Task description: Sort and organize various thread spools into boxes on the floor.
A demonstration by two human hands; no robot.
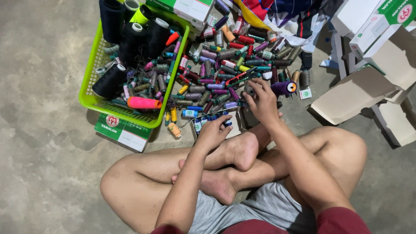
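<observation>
I sit cross-legged on a concrete floor before a heap of small thread spools [225, 65] in many colours. My left hand [212, 132] rests on a small open cardboard box [236, 125] and pinches a blue spool [227, 122] at the box's row of blue spools. My right hand [262, 100] reaches into the heap and closes its fingers around a grey spool [249, 90]. A purple spool [284, 88] lies just right of that hand.
A lime green plastic basket [93, 100] at the left holds large black cones and several small spools. A green-and-white carton [123, 130] lies under it. White cartons [381, 21] and flattened cardboard [355, 93] stand at the right. Coloured cloth [277, 11] lies behind the heap.
</observation>
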